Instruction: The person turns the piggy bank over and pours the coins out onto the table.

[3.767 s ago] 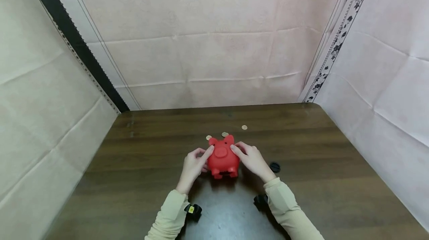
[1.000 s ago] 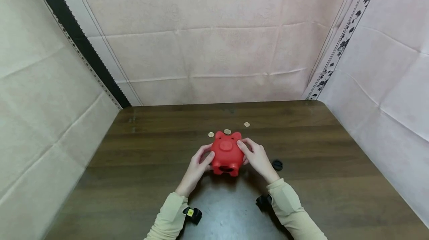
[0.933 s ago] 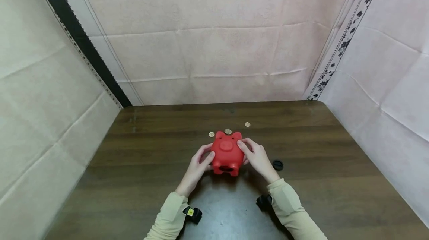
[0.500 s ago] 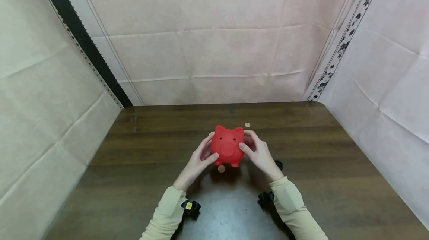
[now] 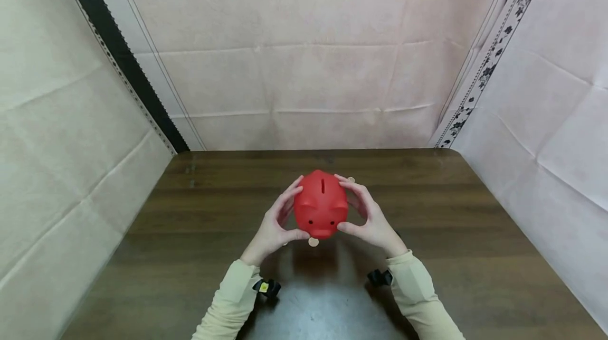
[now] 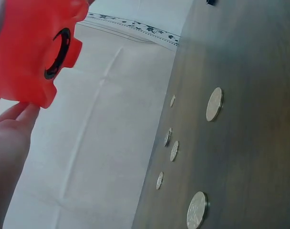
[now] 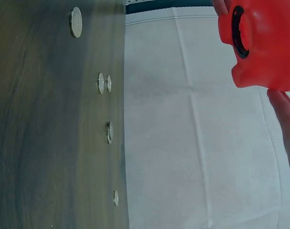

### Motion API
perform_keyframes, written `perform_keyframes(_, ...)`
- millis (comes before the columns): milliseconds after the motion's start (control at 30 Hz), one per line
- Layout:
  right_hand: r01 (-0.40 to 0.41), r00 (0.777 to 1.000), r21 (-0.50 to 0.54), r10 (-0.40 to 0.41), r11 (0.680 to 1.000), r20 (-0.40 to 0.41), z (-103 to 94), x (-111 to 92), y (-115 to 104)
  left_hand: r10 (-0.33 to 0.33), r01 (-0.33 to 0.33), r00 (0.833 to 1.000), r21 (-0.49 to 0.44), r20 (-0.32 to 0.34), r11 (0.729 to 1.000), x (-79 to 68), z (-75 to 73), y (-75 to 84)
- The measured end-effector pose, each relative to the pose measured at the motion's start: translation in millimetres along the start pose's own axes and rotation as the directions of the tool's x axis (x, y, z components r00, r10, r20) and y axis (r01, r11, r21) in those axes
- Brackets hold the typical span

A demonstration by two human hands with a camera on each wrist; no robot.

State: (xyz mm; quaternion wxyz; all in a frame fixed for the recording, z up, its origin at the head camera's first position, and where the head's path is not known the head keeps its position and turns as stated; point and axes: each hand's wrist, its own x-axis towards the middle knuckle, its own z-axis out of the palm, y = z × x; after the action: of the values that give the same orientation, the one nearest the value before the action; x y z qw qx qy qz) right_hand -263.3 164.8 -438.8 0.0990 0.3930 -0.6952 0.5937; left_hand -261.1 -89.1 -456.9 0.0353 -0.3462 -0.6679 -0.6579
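Note:
Both hands hold a red piggy bank (image 5: 321,200) above the wooden table, one at each side. My left hand (image 5: 274,226) curls round its left flank, thumb near the snout; my right hand (image 5: 375,226) grips the opposite flank. The coin slot in its back and the two eyes face the head camera. In the wrist views a round black-edged hole (image 6: 59,52) shows open in its belly. Under the snout lies a coin (image 5: 313,242), and a second peeks out by the left thumb. The left wrist view shows several coins on the table, including a larger-looking near coin (image 6: 197,211).
Past the right fingertips lies another coin (image 5: 351,179) on the table (image 5: 228,197). A black round cap shows only as a sliver behind the right wrist. Pale cloth walls (image 5: 294,76) stand behind and at both sides. Each forearm wears a black wrist camera (image 5: 380,277).
The piggy bank has risen and turned, from belly hole toward the head camera to slot toward it. Coins have appeared on the table below it. The hands have spread round its sides.

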Motion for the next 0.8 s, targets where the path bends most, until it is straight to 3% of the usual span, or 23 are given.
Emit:
perform_keyframes(100,0.048,0.999,0.023,-0.048,0.999,0.022,0.5,-1,2,0.025,-0.025,1.000,-0.008,0.011,1.000,-0.5,0.5,-2.5)
perform_keyframes(267,0.048,0.997,0.037,-0.050,0.998,0.060,1.1,-5,5,0.040,-0.040,0.999,-0.015,0.012,0.999,-3.8,2.8,-7.5)
perform_keyframes(800,0.079,0.988,-0.035,-0.074,0.996,0.132,6.2,-14,5,0.001,0.000,1.000,0.159,-0.003,0.987,-19.0,4.3,-12.4)
